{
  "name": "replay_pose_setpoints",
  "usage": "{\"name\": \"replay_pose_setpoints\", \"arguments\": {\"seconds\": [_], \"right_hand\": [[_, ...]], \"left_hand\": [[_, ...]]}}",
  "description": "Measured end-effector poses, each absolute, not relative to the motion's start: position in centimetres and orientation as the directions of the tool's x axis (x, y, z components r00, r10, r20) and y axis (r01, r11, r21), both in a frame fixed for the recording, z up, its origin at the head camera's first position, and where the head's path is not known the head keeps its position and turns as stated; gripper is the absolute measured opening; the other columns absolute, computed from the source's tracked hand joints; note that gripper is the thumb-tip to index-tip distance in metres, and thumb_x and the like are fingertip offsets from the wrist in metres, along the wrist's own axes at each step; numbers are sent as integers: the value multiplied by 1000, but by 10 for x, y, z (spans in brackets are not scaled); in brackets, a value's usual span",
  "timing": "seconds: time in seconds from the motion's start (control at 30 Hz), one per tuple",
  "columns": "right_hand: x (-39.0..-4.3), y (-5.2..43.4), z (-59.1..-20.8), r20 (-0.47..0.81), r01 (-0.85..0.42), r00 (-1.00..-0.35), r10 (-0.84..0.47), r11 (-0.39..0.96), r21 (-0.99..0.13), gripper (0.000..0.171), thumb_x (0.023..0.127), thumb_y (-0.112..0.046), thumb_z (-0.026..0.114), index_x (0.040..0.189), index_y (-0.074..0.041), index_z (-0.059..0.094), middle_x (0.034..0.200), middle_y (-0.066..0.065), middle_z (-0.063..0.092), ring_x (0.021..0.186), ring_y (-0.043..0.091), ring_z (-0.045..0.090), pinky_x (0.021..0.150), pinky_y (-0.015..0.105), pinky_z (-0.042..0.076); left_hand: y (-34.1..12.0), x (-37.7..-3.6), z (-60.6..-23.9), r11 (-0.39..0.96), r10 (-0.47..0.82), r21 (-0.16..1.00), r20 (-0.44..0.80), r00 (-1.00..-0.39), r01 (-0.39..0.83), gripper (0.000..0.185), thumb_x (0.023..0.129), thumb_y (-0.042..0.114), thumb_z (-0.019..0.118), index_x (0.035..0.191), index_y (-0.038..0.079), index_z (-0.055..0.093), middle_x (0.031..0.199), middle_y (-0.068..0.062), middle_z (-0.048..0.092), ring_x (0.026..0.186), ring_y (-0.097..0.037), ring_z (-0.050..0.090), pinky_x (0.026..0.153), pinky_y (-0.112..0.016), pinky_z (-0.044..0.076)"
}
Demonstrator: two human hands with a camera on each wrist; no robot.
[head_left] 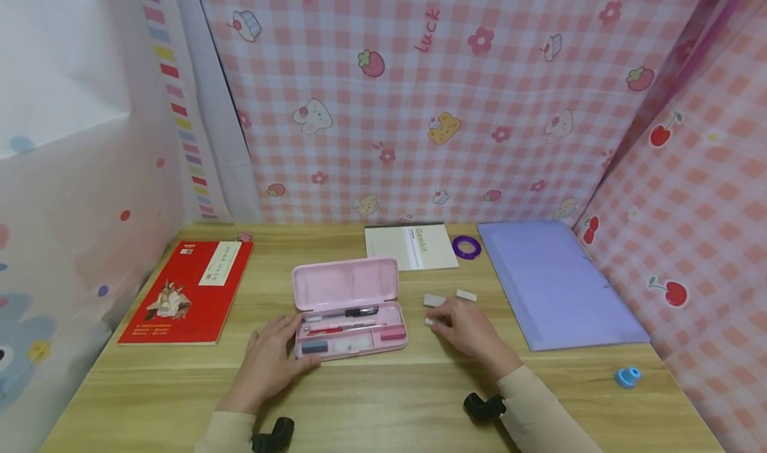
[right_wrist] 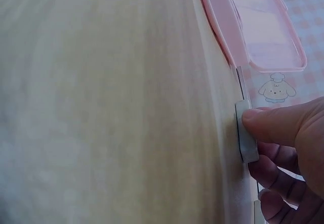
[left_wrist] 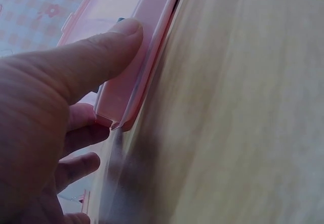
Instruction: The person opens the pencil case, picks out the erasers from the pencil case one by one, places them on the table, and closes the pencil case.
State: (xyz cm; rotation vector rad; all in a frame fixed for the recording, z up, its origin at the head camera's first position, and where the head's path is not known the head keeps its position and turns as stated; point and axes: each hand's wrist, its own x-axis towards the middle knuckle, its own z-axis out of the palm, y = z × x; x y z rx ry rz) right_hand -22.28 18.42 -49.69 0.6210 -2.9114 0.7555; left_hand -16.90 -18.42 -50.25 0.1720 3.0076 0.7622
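An open pink pencil case [head_left: 347, 330] lies on the wooden table with its lid folded back. Inside are a black pen [head_left: 359, 312], a red-and-clear pen [head_left: 326, 332], a dark block [head_left: 314, 346] and a pink block [head_left: 392, 332]. My left hand [head_left: 272, 360] grips the case's left end, with the thumb [left_wrist: 126, 31] along its front wall. To the right of the case, my right hand [head_left: 467, 330] pinches a small white eraser [right_wrist: 246, 133] between thumb and fingers. Two more white erasers, one left [head_left: 434, 300] and one right [head_left: 466, 296], lie just beyond that hand.
A red booklet [head_left: 180, 306] lies at the left. Toward the back are a notepad [head_left: 392, 246] and a purple tape roll [head_left: 466, 247]. A lilac folder [head_left: 557, 286] lies at the right, with a small blue cone-shaped thing [head_left: 628, 377] nearer me.
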Motion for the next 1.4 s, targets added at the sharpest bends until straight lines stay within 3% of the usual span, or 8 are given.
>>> {"name": "replay_pose_setpoints", "arguments": {"seconds": [0.13,0.27,0.43,0.6,0.83,1.4], "right_hand": [[-221,181,-492,197,-421,-907,-372,797,-433,21,81,-17,77,102,-15,75,89,-6,66,80,10,60,72,30,52],[-215,163,-478,238,-455,-890,-389,788,-416,24,82,-19,76,105,-13,74,97,-1,67,86,15,62,77,35,53],[-204,120,-465,252,-549,-836,-488,735,-398,22,84,-20,74,105,-13,74,99,0,68,88,15,61,77,32,53],[-195,71,-462,253,-656,-753,-608,666,-355,21,86,-25,71,106,-17,73,100,-4,68,92,10,59,81,27,50],[-191,25,-470,257,-743,-669,-697,618,-256,18,86,-27,71,102,-20,75,96,-9,67,90,7,58,78,20,48],[-196,2,-479,249,-703,-711,-658,668,-244,13,83,-23,74,96,-24,76,97,-12,69,93,7,60,82,21,49]], "left_hand": [[-182,-168,-502,870,124,479,22,-992,120,94,70,54,79,144,8,44,145,-16,44,137,-38,30,106,-70,16],[-180,-167,-501,849,161,491,111,-981,195,87,69,43,85,140,8,50,140,-13,49,132,-35,38,107,-61,27],[-178,-168,-503,825,208,511,120,-971,241,74,71,35,85,134,7,57,139,-12,51,130,-33,41,106,-53,35],[-178,-168,-503,823,193,532,70,-979,201,66,73,35,84,127,5,62,138,-11,51,129,-31,43,105,-53,37],[-179,-167,-501,827,205,516,92,-974,223,61,72,32,85,122,2,66,134,-11,55,127,-32,46,103,-52,39],[-180,-167,-505,806,223,513,196,-955,294,54,69,28,87,113,0,70,126,-11,60,121,-31,53,99,-51,43]]}}
